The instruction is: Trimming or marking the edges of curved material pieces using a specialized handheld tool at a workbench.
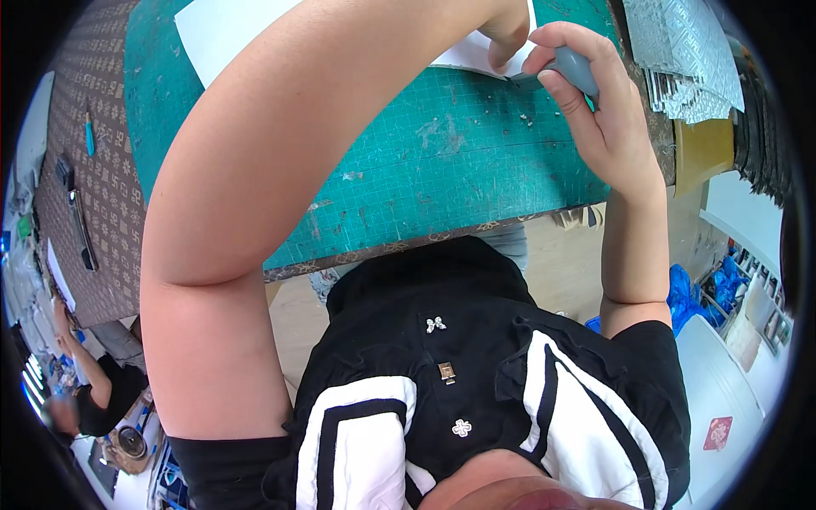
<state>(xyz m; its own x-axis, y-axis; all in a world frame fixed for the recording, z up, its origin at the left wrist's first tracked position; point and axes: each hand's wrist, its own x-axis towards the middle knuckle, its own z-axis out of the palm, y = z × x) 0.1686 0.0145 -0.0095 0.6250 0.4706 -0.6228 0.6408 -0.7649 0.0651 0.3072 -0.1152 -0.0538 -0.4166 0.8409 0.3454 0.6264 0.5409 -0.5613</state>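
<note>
The right hand [595, 102] is closed around the grey handle of a craft knife [568, 70], fingers curled over it, its tip at the lower edge of a white paper sheet [229, 30]. That sheet lies at the far side of the green cutting mat [442, 170], which covers the work table; all else is placed from this mat. The left hand [508, 34] reaches across the mat and presses on the sheet just beside the knife; only part of it shows, so how far its fingers spread cannot be told, and it grips nothing visible.

Right of the mat, a stack of silvery embossed sheets [688, 51] rests on a brown cardboard box [701, 149], whose inside is hidden. Left of the mat, on a brown patterned cloth [102, 187], lie a small teal tool [89, 136] and a dark long tool [81, 229]. Below the mat's right corner, blue plastic bags [693, 289] sit in low trays, contents too small to tell. Far to the lower left, another person [98, 391] sits.
</note>
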